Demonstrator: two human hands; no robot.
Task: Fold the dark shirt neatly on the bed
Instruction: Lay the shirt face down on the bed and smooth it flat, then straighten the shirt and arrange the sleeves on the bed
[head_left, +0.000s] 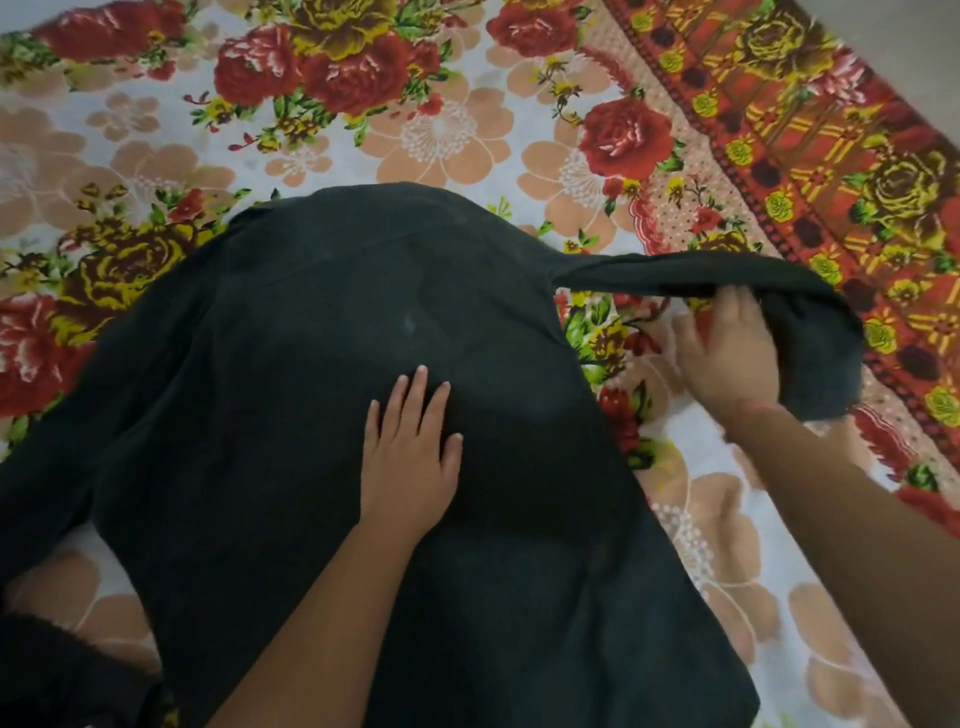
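Floral bedsheet (441, 140) lies open beyond a dark shirt (291, 364) spread flat on it. Left hand (410, 457) presses it, fingers splayed; right hand (727, 353) clasps the lifted, drooping sleeve (675, 273).

Left hand (410, 457) flat, fingers spread; right hand (727, 353) gripping (blurred).

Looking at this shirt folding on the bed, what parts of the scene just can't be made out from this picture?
Head view only:
- Right hand: blurred, fingertips tucked under the lifted sleeve, so its grip is unclear.
- Dark shirt: its hem and its sleeve on the left run off the frame's edges.
- The shirt's underside: hidden against the floral bedsheet.
- Left hand: its palm lies flat, face down on the shirt.
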